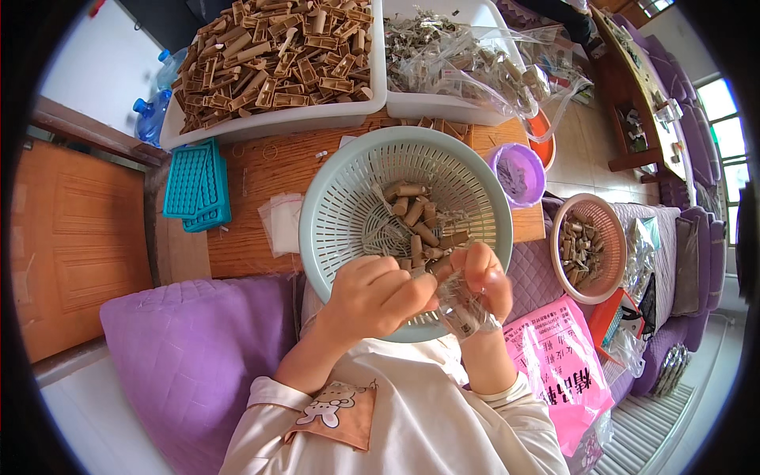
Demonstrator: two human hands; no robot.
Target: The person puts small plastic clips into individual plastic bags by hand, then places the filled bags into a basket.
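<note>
Both my hands meet over the near rim of a pale green plastic colander basket (317, 229). My right hand (484, 281) has its fingers closed on a small clear plastic bag (459, 311), which hangs below them. My left hand (376, 297) is curled with its fingertips pressed together beside that bag; what it pinches is hidden. A brown, half-round plastic piece (441, 269) shows between the hands, though I cannot tell which one touches it. Inside the basket lie several similar brown pieces (425, 233) among clear plastic scraps.
White tubs at the back hold brown plastic parts (277, 55) and small metal parts (427, 43) under clear bags. Teal trays (196, 186) sit left on the wooden table (249, 170). A purple container (529, 170), a pink basket (566, 261) and a pink bag (558, 364) are at right.
</note>
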